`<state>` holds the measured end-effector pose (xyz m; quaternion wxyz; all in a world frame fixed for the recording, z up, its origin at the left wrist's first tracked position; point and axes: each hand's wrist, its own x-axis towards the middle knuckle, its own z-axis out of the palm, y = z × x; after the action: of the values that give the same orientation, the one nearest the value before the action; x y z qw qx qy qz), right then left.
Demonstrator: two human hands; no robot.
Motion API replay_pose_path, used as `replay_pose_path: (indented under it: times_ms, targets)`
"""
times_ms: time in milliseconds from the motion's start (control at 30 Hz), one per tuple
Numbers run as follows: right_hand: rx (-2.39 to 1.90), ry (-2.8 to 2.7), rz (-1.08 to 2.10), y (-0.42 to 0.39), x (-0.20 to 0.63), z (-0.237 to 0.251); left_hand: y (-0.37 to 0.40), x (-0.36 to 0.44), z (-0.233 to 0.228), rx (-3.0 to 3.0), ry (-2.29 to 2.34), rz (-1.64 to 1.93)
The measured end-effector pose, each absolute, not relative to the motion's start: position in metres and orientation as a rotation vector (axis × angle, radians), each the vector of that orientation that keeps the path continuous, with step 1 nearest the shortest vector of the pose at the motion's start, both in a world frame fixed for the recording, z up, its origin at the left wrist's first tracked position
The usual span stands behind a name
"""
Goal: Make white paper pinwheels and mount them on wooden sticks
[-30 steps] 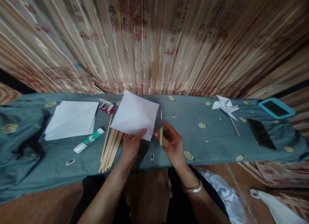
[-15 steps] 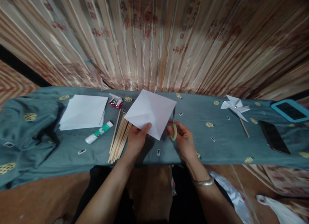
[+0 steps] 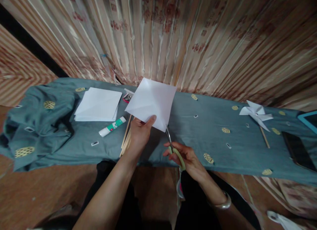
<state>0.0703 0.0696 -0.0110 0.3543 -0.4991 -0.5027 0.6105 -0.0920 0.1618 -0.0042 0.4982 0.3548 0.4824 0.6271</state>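
Observation:
My left hand (image 3: 140, 132) holds a square white sheet of paper (image 3: 152, 101) by its lower edge, lifted above the table. My right hand (image 3: 187, 157) grips green-handled scissors (image 3: 173, 146), whose blades point up at the sheet's lower corner. A bundle of wooden sticks (image 3: 125, 139) lies partly hidden under my left hand. Just left of it lies a white and green glue stick (image 3: 112, 126).
A grey-blue patterned cloth (image 3: 213, 144) covers the table. A stack of white paper (image 3: 97, 104) and a small box of pins (image 3: 127, 98) lie at the left. A finished paper pinwheel (image 3: 256, 114), a black phone (image 3: 298, 150) and a blue-cased device (image 3: 310, 119) lie at the right. Curtains hang behind.
My right hand dropped lower and turned the scissors so that the blades point up at the sheet's corner. My left hand raised the paper. The view shifted left.

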Motion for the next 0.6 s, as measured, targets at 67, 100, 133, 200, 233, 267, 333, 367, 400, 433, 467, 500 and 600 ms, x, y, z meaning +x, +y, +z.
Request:
replay_pose_path:
  times_ms: [67, 100, 133, 200, 233, 267, 333, 367, 400, 433, 467, 500, 600]
  targets:
    - [-1.261, -1.25, 1.588, 0.071, 0.07, -0.013, 0.161, -0.088, -0.004, 0.877, 1.155, 1.535]
    - [-1.249, -1.235, 1.59, 0.072, 0.07, -0.013, 0.16, -0.087, -0.004, 0.886, 1.153, 1.541]
    - [-1.239, -1.227, 1.592, 0.073, 0.071, -0.014, 0.16, -0.086, -0.004, 0.894, 1.151, 1.543]
    - [-1.226, -1.221, 1.597, 0.074, 0.07, -0.014, 0.159, -0.084, -0.003, 0.899, 1.156, 1.537]
    - [-1.22, -1.219, 1.594, 0.074, 0.07, -0.014, 0.159, -0.083, -0.003, 0.899, 1.162, 1.525]
    - [-1.216, -1.215, 1.585, 0.075, 0.07, -0.014, 0.159, -0.082, -0.002, 0.9, 1.17, 1.512]
    - [-1.214, -1.205, 1.558, 0.076, 0.069, -0.012, 0.159, -0.081, -0.003, 0.91, 1.191, 1.492]
    - [-1.22, -1.203, 1.549, 0.076, 0.068, -0.011, 0.158, -0.081, -0.003, 0.917, 1.202, 1.485]
    - [-1.229, -1.204, 1.544, 0.077, 0.067, -0.01, 0.158, -0.08, -0.004, 0.924, 1.211, 1.48]
    - [-1.237, -1.204, 1.54, 0.077, 0.067, -0.01, 0.158, -0.08, -0.004, 0.93, 1.215, 1.479]
    - [-1.243, -1.203, 1.537, 0.077, 0.066, -0.009, 0.158, -0.079, -0.005, 0.937, 1.216, 1.477]
    - [-1.245, -1.202, 1.532, 0.077, 0.066, -0.009, 0.158, -0.079, -0.006, 0.943, 1.213, 1.476]
    - [-1.242, -1.197, 1.518, 0.077, 0.066, -0.009, 0.157, -0.078, -0.007, 0.96, 1.195, 1.473]
